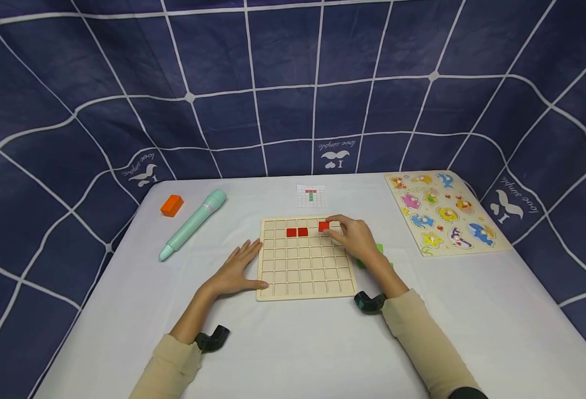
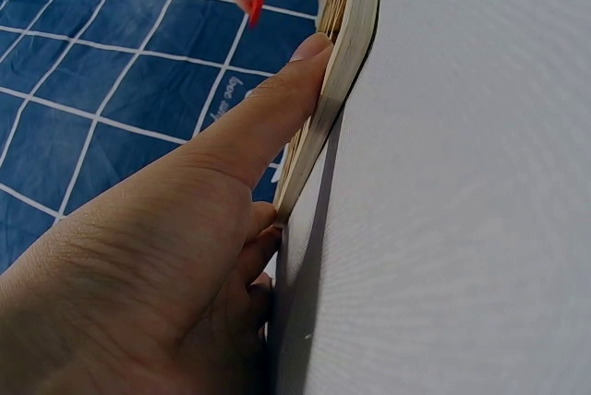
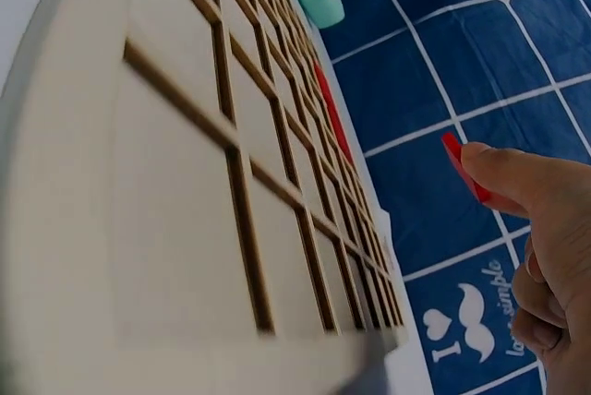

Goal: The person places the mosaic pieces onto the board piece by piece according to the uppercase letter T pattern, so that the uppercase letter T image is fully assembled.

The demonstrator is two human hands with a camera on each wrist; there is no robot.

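A wooden grid board (image 1: 305, 271) lies on the white table, and two red square tiles (image 1: 291, 233) sit side by side near its far edge. My right hand (image 1: 356, 238) pinches another red tile (image 3: 466, 169) between thumb and forefinger, raised above the grid in the right wrist view. At the board's left side my left hand (image 1: 234, 272) rests with fingers spread. Its thumb (image 2: 286, 90) lies on the rim in the left wrist view. Green tiles (image 1: 380, 248) show partly from beneath my right wrist.
Beyond the board lies a small printed grid card (image 1: 311, 197) with a red and green T shape. A mint-green tube-shaped object (image 1: 193, 224) and an orange block (image 1: 171, 205) are at the left. An animal peg puzzle (image 1: 445, 213) lies to the right.
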